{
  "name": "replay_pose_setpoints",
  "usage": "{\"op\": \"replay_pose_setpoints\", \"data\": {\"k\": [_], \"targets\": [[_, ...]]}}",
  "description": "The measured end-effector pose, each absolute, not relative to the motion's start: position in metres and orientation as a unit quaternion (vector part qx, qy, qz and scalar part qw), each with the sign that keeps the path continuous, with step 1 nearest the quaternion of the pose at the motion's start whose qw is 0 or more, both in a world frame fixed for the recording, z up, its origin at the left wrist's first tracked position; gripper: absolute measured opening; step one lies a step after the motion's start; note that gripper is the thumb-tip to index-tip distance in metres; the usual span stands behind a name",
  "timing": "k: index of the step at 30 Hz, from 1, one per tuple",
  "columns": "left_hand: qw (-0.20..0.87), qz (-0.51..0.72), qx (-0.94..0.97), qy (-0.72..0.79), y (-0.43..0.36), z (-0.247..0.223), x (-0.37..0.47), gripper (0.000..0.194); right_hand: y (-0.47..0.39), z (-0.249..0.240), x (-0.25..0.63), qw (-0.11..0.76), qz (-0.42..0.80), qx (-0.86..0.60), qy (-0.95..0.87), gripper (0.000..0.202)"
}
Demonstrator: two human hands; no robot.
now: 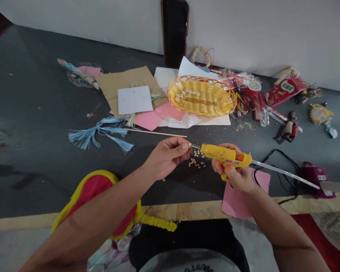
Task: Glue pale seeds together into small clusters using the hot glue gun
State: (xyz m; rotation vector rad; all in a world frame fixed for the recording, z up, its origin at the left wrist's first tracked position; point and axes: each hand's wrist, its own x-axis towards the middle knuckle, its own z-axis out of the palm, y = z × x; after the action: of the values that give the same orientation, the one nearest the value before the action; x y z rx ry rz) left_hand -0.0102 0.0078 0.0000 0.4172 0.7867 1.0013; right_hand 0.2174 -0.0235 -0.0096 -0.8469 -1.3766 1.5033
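Note:
My right hand (235,172) grips a yellow hot glue gun (226,154), its nozzle pointing left. A long clear glue stick (286,173) sticks out of its back end. The fingers of my left hand (171,155) are pinched on a small pale piece (190,145), right at the nozzle tip. It is too small to tell its exact kind. Beneath the nozzle, several little pale bits (197,163) lie scattered on the dark table. A thin wooden stick (158,132) rests just beyond my left hand.
A yellow woven basket (215,96) holds pale pieces and sits on papers. Light-blue tassels (86,134) lie at left. A red and yellow fan (87,189) overhangs the front edge under my left forearm. A phone (175,32) leans on the wall; a black cable (296,166) runs at right.

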Motion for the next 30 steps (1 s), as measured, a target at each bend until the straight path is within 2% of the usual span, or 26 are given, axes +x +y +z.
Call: {"op": "replay_pose_setpoints", "data": {"k": [20,22,27,30], "targets": [[0.766,0.488,0.203,0.365,0.01,-0.001,-0.01,0.025,-0.022,-0.01,0.221,0.439,0.626,-0.335,-0.55,0.045],[0.764,0.494,0.208,0.359,0.012,-0.001,-0.01,0.025,-0.017,-0.006,0.225,0.432,0.626,-0.365,-0.536,0.043],[0.763,0.506,0.21,0.345,0.015,-0.001,-0.011,0.025,0.003,0.01,0.234,0.456,0.623,-0.483,-0.414,0.057],[0.762,0.506,0.215,0.342,0.016,-0.001,-0.011,0.026,0.014,0.016,0.245,0.438,0.606,-0.549,-0.373,0.053]]}}
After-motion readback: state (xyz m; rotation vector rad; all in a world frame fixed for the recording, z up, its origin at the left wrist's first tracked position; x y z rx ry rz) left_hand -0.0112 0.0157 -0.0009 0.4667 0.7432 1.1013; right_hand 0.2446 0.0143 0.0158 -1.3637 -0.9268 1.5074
